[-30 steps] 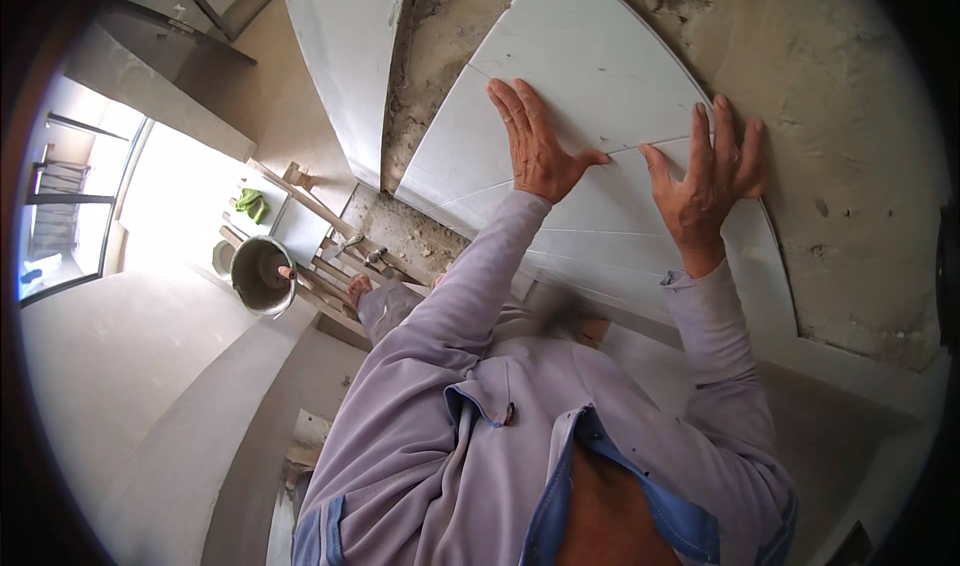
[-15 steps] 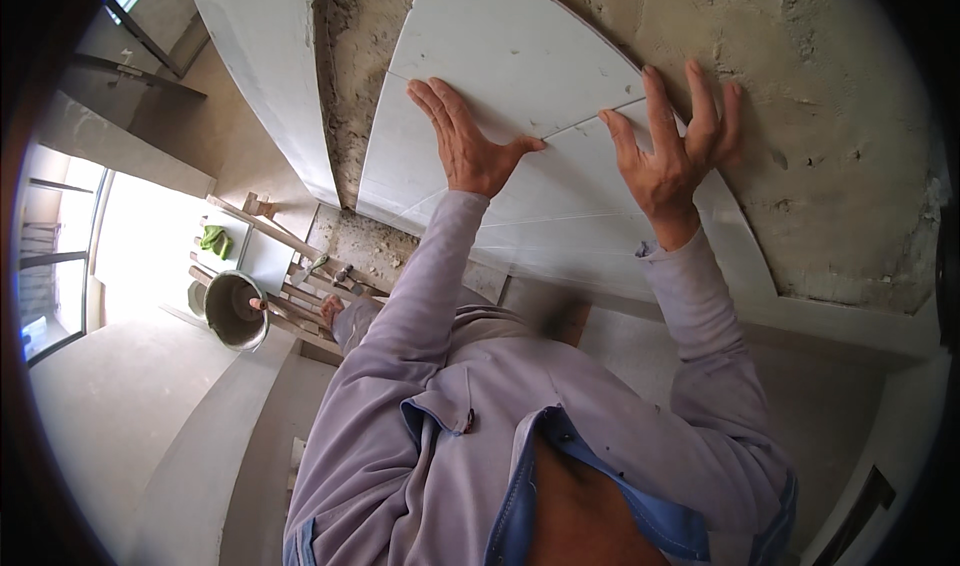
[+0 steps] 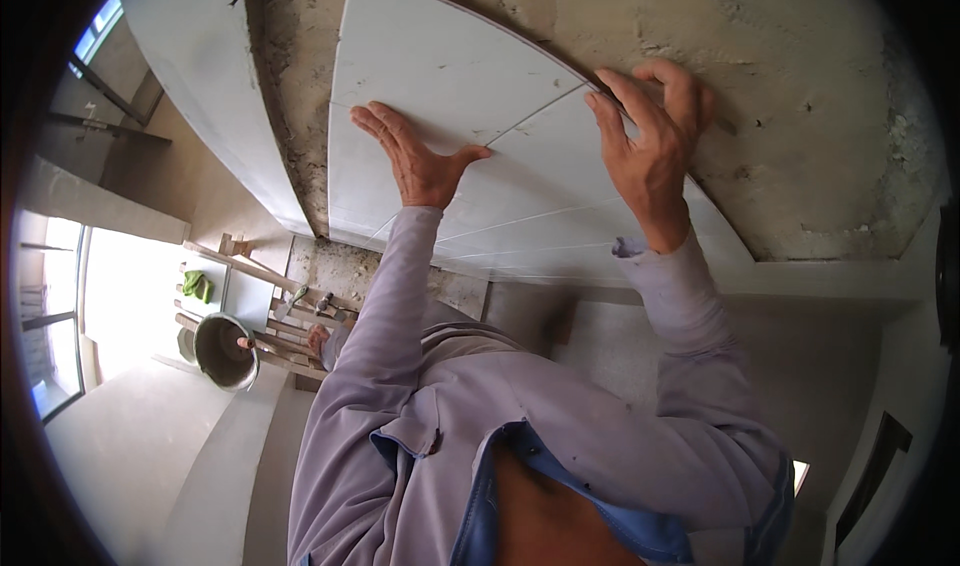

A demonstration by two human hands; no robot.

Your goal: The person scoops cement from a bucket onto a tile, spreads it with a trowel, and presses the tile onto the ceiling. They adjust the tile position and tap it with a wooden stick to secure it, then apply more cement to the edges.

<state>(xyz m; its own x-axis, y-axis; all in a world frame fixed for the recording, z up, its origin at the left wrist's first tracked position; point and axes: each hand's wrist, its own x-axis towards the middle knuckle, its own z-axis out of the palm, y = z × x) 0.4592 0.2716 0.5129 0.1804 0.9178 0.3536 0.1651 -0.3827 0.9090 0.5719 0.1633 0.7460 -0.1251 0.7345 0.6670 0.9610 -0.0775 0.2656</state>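
White wall tiles cover part of a rough plastered wall in front of me, with thin joints between them. My left hand lies on the tiles, fingers stretched and thumb spread out along a slanting joint. Higher up and to the right, my right hand has its fingers apart and bent at the outer edge of the tiles, where a joint meets that edge. Its fingertips reach over the edge toward the bare plaster. I see no tool in either hand.
At the left, a bucket stands by wooden planks. White tiles with a green cloth lie on the planks, near small hand tools. A pale panel rises at the upper left. A bright window is beyond.
The view has shifted, so the scene sits further left. My left hand keeps its place on the tiles. My right hand's fingers have bent more around the tile edge.
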